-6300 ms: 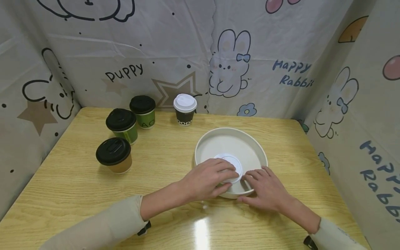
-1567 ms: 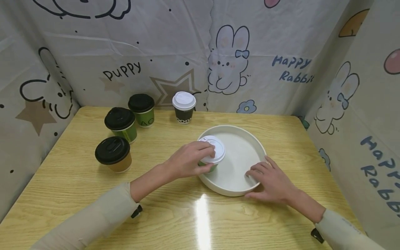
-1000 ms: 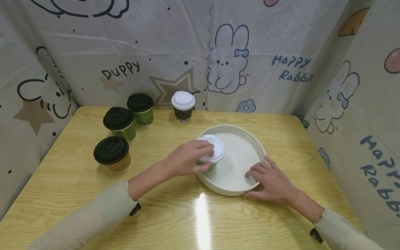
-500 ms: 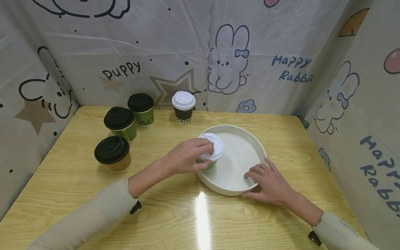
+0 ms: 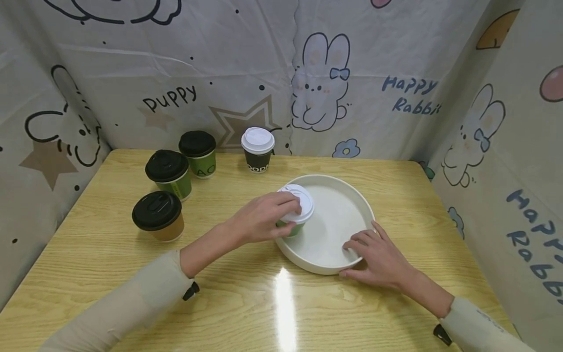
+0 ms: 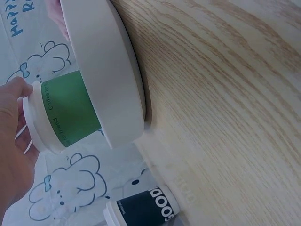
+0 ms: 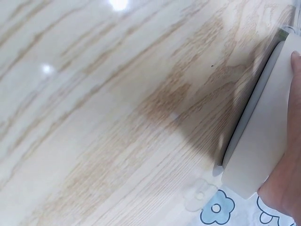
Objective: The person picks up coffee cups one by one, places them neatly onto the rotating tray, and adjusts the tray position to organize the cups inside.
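My left hand grips a green paper coffee cup by its white lid, with thumb and fingertips at the lid's edge. The cup stands upright inside the left side of a round, cream-coloured tray, close to the raised wall. My right hand holds the tray's front right rim, fingers over the inside and thumb outside. In the right wrist view, this hand lies along the tray's outer wall.
A black cup with a white lid stands behind the tray. At the left are two green cups, one farther back and one nearer, and a brown cup, all black-lidded. Printed cloth closes off the wooden table's back and sides.
Since the earliest frame, the left hand has moved the cup from the tray's front middle to its left side. Lately the cup shifted slightly backward. The right hand stays on the rim.
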A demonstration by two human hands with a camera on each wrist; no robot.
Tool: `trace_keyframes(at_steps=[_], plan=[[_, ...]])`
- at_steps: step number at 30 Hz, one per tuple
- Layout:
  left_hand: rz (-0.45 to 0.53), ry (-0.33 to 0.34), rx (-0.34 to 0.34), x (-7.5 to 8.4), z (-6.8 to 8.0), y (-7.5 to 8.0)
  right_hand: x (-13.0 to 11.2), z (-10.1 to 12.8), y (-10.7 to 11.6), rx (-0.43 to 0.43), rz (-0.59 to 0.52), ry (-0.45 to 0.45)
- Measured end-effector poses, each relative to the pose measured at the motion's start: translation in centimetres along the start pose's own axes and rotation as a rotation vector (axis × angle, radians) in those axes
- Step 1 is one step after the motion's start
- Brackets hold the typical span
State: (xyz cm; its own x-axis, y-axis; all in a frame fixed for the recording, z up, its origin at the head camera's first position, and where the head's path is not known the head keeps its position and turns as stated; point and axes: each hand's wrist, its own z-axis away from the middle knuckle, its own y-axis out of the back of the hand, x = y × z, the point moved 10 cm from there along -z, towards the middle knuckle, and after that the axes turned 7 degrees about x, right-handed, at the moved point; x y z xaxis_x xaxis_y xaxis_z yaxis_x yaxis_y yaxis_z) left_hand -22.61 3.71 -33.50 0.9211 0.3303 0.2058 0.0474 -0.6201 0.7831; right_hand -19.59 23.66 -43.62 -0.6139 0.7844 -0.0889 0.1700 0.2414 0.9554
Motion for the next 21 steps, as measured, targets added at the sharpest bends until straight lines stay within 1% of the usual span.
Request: trace_keyframes(at_steps=[3, 6, 9, 11, 15, 21], plan=[[-0.003, -0.018, 0.025, 0.2, 0.1, 0.3, 0.0, 0.0, 0.0, 0.002, -0.001, 0.001], [-0.005, -0.023, 0.059, 0.4, 0.3, 1.0, -0.1, 0.0, 0.0, 0.004, -0.005, 0.003], [-0.013, 0.007, 0.094, 0.3, 0.8, 2.5, -0.1, 0.0, 0.1, 0.009, -0.010, 0.008], [-0.020, 0.048, 0.121, 0.1, 1.4, 3.7, -0.2, 0.0, 0.2, 0.010, -0.013, 0.008], [-0.043, 0.138, 0.189, -0.7, 3.4, 6.5, -0.1, -0.1, 0.2, 0.004, -0.013, 0.001], [-0.058, 0.249, 0.285, -1.9, 7.5, 10.3, 0.0, 0.0, 0.0, -0.013, -0.011, -0.006]])
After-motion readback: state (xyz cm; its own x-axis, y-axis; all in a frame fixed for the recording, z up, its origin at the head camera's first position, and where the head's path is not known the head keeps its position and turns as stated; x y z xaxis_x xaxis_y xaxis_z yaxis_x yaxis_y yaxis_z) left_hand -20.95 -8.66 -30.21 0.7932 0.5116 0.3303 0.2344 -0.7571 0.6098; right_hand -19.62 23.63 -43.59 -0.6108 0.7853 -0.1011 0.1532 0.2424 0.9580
